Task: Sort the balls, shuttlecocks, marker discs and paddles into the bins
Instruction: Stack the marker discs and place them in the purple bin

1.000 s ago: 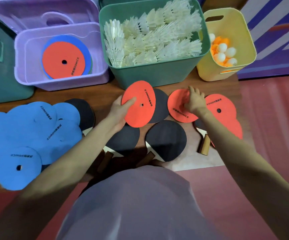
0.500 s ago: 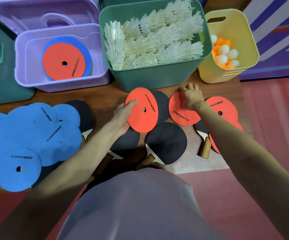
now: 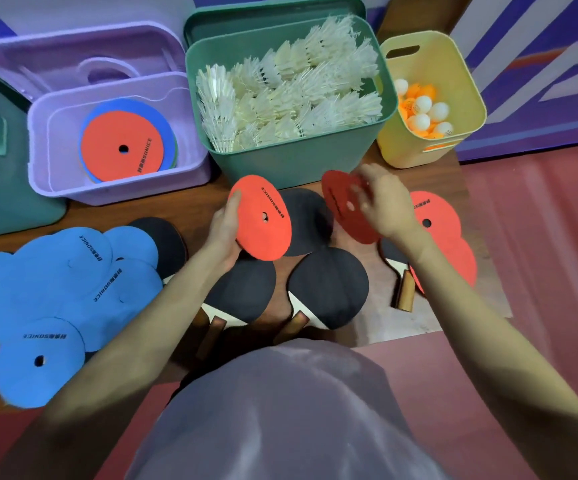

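Head view is showing one red disc (image 3: 263,220) tilting in the left hand (image 3: 225,226), its fingers gripping the left edge; just right, the right hand (image 3: 381,206) is pinching another red disc (image 3: 341,206), both raised above black paddles (image 3: 329,289) near the green bin (image 3: 298,161).

right hand (image 3: 382,206) is now lifting its red disc (image 3: 344,209) off the floor pile, tilting it up on edge toward the left; earlier it was lying flat under the fingers. left hand (image 3: 225,230) is raising its orange disc (image 3: 263,218) slightly higher over the black paddles (image 3: 329,289), closing the gap between the two discs.
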Action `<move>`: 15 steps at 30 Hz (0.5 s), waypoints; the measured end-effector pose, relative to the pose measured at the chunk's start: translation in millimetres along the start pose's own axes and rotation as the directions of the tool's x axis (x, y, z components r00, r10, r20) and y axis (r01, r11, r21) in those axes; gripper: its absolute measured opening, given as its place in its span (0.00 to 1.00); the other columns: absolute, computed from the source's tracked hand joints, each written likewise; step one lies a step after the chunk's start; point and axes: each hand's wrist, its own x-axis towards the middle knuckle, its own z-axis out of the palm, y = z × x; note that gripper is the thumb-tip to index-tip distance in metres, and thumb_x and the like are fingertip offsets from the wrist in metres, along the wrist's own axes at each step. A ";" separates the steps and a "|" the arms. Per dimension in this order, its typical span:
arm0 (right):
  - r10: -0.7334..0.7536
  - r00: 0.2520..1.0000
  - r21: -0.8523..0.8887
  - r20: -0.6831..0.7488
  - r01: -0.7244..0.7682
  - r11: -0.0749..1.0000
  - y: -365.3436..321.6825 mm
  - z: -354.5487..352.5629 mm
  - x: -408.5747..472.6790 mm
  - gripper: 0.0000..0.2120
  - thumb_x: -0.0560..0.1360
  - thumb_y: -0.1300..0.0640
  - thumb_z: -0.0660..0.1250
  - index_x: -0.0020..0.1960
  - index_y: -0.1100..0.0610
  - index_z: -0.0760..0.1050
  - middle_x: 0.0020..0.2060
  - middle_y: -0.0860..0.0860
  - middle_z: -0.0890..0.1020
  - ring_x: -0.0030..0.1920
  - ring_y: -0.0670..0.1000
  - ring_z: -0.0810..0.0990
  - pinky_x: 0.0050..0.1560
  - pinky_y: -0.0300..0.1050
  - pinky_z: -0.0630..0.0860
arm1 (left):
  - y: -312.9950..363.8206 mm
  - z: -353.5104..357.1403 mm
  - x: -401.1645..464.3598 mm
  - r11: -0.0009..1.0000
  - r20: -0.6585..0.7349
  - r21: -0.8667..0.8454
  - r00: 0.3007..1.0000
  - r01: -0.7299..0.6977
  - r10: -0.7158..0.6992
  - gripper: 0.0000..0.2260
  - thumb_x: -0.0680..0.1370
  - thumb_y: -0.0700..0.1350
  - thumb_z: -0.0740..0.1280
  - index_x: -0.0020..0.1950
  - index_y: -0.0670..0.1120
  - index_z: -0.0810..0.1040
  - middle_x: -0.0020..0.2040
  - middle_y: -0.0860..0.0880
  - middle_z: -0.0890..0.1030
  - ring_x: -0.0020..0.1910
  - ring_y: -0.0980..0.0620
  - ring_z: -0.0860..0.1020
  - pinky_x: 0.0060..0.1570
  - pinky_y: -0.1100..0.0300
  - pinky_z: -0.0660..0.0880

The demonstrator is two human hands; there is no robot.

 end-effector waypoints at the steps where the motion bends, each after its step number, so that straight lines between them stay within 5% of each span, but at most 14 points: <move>1: 0.021 0.996 0.128 -0.088 -0.009 0.992 -5.2 -3.5 -4.4 0.08 0.75 0.61 0.62 0.53 0.61 0.75 0.48 0.57 0.79 0.48 0.58 0.77 0.45 0.51 0.73 | 0.2 0.6 -0.2 1.000 -0.004 -0.012 1.000 0.003 -0.003 0.21 0.82 0.53 0.59 0.70 0.41 0.70 0.64 0.43 0.77 0.57 0.48 0.78 0.55 0.54 0.73; 4: 0.183 0.960 0.542 -0.212 -0.040 0.839 -20.0 -7.5 -10.2 0.06 0.75 0.63 0.63 0.51 0.60 0.77 0.44 0.49 0.80 0.45 0.44 0.76 0.48 0.39 0.72 | 2.2 7.6 -5.8 0.998 0.015 -0.068 1.000 0.018 -0.017 0.17 0.82 0.53 0.58 0.64 0.44 0.74 0.63 0.43 0.78 0.56 0.49 0.78 0.57 0.53 0.74; 6: 0.292 0.949 0.768 -0.115 -0.101 0.633 -30.6 -3.1 -11.8 0.06 0.75 0.65 0.64 0.50 0.58 0.77 0.43 0.47 0.80 0.45 0.41 0.76 0.49 0.36 0.71 | 3.5 15.7 -10.6 0.992 0.060 -0.121 0.998 0.024 -0.017 0.13 0.82 0.51 0.58 0.59 0.45 0.76 0.63 0.44 0.79 0.58 0.48 0.78 0.63 0.51 0.73; 9: 0.362 0.929 0.889 0.069 -0.222 0.401 -42.5 15.7 -15.0 0.05 0.76 0.66 0.65 0.51 0.60 0.77 0.44 0.52 0.80 0.45 0.44 0.77 0.50 0.37 0.72 | 1.6 25.3 -17.0 0.981 0.136 -0.187 0.990 0.053 -0.027 0.19 0.83 0.54 0.54 0.66 0.45 0.76 0.63 0.44 0.79 0.62 0.47 0.77 0.67 0.49 0.70; 12: 0.400 0.911 0.842 0.103 -0.294 0.452 -48.1 40.5 -21.3 0.05 0.75 0.68 0.66 0.51 0.65 0.77 0.43 0.52 0.80 0.41 0.38 0.77 0.47 0.32 0.72 | -1.2 27.3 -21.0 0.975 0.173 -0.201 0.983 0.093 -0.058 0.26 0.82 0.60 0.48 0.67 0.45 0.75 0.61 0.43 0.80 0.60 0.45 0.78 0.61 0.49 0.74; 15: 0.439 0.893 0.796 0.096 -0.334 0.505 -45.7 57.2 -26.1 0.06 0.74 0.67 0.68 0.51 0.67 0.78 0.44 0.54 0.80 0.43 0.45 0.77 0.45 0.30 0.72 | -2.4 30.9 -23.8 0.976 0.218 -0.189 0.973 0.111 -0.069 0.28 0.82 0.62 0.48 0.67 0.44 0.75 0.62 0.41 0.80 0.60 0.43 0.78 0.58 0.50 0.75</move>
